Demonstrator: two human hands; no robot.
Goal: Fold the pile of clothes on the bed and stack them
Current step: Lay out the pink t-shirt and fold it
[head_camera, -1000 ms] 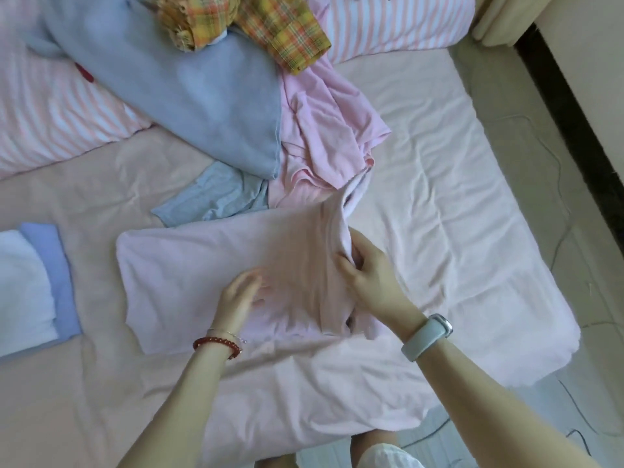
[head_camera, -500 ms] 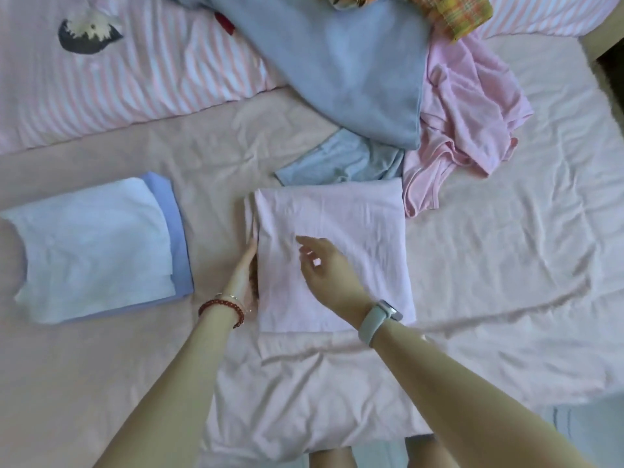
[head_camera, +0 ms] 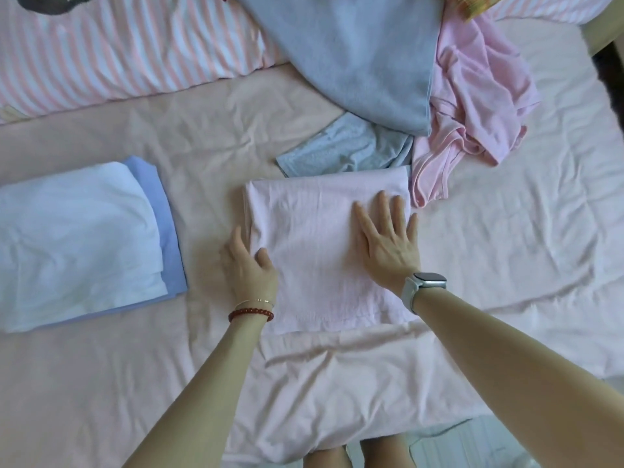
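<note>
Bed (head_camera: 216, 136) with pink sheet below me. Right hand (head_camera: 388, 244) flat, fingers straight, pressing folded pale pink garment (head_camera: 314, 251) mid-bed. Left hand (head_camera: 246, 265) at its left edge, thumb on top, fingers beneath, I think. Folded stack (head_camera: 77, 244) left; unfolded pile (head_camera: 388, 62) beyond.

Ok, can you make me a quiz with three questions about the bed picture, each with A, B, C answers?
1. Where is the folded stack?
A. To the left of the pale pink garment
B. On the striped pillow
C. Under the grey garment

2. How many folded pieces are in that stack?
A. Five
B. Two
C. None

3. How is the right hand?
A. Curled in a fist
B. Pinching a sleeve
C. Flat, fingers straight

Answers:
1 A, it lies left of the pale pink garment and the left hand.
2 B, a white piece lies on a blue one.
3 C, the palm presses the garment.
</note>
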